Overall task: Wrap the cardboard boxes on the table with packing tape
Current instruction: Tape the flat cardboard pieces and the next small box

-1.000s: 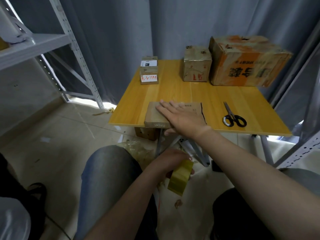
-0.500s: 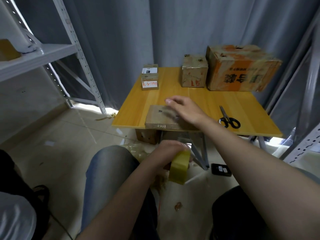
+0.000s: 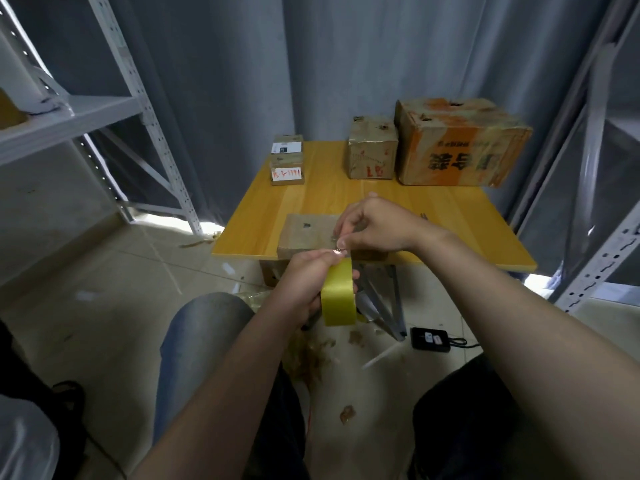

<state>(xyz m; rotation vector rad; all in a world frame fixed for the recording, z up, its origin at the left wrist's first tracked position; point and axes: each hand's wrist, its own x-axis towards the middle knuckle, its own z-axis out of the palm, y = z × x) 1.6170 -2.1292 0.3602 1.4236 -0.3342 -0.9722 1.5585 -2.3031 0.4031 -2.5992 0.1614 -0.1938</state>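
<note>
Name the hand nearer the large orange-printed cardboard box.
Right. The right hand is above the flat cardboard box, short of the orange-printed box; the left hand grips the yellow tape roll farther back.

A yellow wooden tabletop (image 3: 311, 209) stands on grey metal legs (image 3: 388, 299), with a grey pleated curtain (image 3: 346, 64) hanging behind it. Left of the tabletop rises a pale metal shelving rack (image 3: 145, 109) with perforated uprights, and another rack (image 3: 609, 244) stands to its right. Daylight (image 3: 166, 225) shows under the curtain hem, left of the tabletop. Below the tabletop, the beige tiled floor (image 3: 104, 306) carries brown scraps (image 3: 348, 414) and a black device (image 3: 431, 339) with a cable.
</note>
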